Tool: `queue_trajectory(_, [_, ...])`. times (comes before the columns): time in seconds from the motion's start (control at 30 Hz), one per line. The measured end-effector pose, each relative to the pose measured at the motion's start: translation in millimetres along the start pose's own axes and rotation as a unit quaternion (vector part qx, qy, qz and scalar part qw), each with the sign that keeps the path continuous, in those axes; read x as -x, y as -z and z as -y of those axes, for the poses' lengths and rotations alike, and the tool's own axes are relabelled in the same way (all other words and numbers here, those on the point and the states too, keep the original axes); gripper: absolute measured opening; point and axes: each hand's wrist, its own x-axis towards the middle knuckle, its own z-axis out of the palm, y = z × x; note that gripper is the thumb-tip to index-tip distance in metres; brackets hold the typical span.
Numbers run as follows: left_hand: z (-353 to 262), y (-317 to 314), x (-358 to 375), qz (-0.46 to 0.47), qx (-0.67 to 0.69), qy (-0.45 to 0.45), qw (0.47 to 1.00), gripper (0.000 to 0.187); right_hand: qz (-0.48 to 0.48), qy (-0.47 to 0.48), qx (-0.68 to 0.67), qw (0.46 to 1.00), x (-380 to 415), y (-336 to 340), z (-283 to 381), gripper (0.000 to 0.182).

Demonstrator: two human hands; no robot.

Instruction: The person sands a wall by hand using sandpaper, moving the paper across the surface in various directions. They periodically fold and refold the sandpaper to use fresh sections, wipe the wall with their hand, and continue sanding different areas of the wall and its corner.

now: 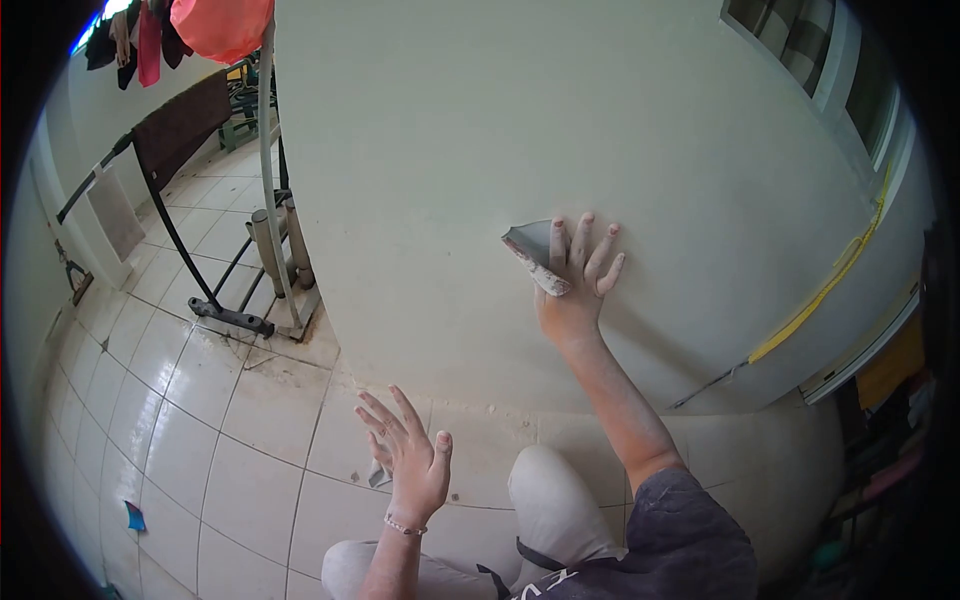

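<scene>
My right hand (580,270) lies against the pale wall (430,190), fingers spread, with a grey sheet of sandpaper (535,243) held under it. The sheet's left end sticks out past the fingers, and its curled lower edge is coated in white dust. The fingers of this hand look dusty too. My left hand (410,455), with a bracelet at the wrist, is raised above the tiled floor, fingers apart and holding nothing. Behind it a small grey scrap (378,474) shows on the floor, partly hidden by the hand.
To the left stands a dark metal rack (232,318) with a brown cloth (182,130) over it. A blue scrap (135,516) lies on the floor tiles (250,480). Yellow cord (815,305) runs along the wall at right, below a window (840,60).
</scene>
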Motion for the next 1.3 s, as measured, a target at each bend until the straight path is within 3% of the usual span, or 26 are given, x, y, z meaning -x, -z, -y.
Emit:
queue_trajectory(0.2, [-3, -5, 1, 0.013, -0.051, 0.004, 0.999, 0.09, -0.08, -0.05, -0.06, 0.994, -48, 21, 12, 0.083])
queue_trajectory(0.33, [-1, -3, 0, 0.047, -0.105, 0.039, 0.993, 0.088, -0.255, -0.069, -0.136, 0.955, -161, 98, 12, 0.078])
queue_trajectory(0.43, [6, -2, -2, 0.071, -0.121, 0.077, 0.987, 0.086, -0.223, -0.032, -0.092, 0.97, -207, 114, -13, 0.081])
queue_trajectory(0.5, [14, -6, -6, 0.084, -0.134, 0.09, 0.983, 0.084, -0.366, 0.15, -0.141, 0.907, -198, 90, -52, 0.067])
queue_trajectory(0.57, [22, -11, -11, 0.097, -0.161, 0.087, 0.978, 0.083, -0.397, 0.266, -0.187, 0.858, -179, 80, -80, 0.057])
queue_trajectory(0.67, [19, -10, -20, 0.108, -0.144, 0.046, 0.983, 0.08, -0.244, 0.294, -0.108, 0.918, -80, 52, -118, 0.06])
queue_trajectory(0.73, [17, -10, -26, 0.12, -0.129, 0.04, 0.984, 0.079, -0.124, 0.349, -0.084, 0.925, -23, 34, -152, 0.065])
queue_trajectory(0.83, [15, -12, -33, 0.124, -0.125, 0.041, 0.983, 0.077, 0.068, 0.298, 0.004, 0.952, 47, -6, -167, 0.076])
queue_trajectory(0.9, [12, -12, -38, 0.111, -0.122, 0.043, 0.985, 0.076, 0.129, 0.237, -0.022, 0.963, 58, -20, -138, 0.087])
queue_trajectory(0.97, [10, -11, -40, 0.093, -0.118, 0.038, 0.988, 0.076, -0.024, 0.323, 0.103, 0.94, 29, -38, -88, 0.101])
queue_trajectory(1.1, [11, -12, -42, 0.098, -0.12, 0.051, 0.987, 0.075, -0.136, 0.351, 0.011, 0.926, -48, -24, 52, 0.105])
queue_trajectory(1.13, [14, -13, -45, 0.11, -0.115, 0.06, 0.985, 0.075, -0.066, 0.354, -0.031, 0.932, -65, -10, 88, 0.087])
queue_trajectory(1.17, [18, -14, -47, 0.122, -0.112, 0.068, 0.984, 0.075, -0.033, 0.369, -0.074, 0.926, -80, -2, 121, 0.083])
queue_trajectory(1.23, [28, -19, -54, 0.137, -0.134, 0.096, 0.977, 0.073, -0.029, 0.391, -0.143, 0.909, -104, -7, 190, 0.077])
queue_trajectory(1.3, [41, -23, -67, 0.134, -0.15, 0.113, 0.973, 0.071, -0.088, 0.389, -0.075, 0.914, -113, -9, 224, 0.071])
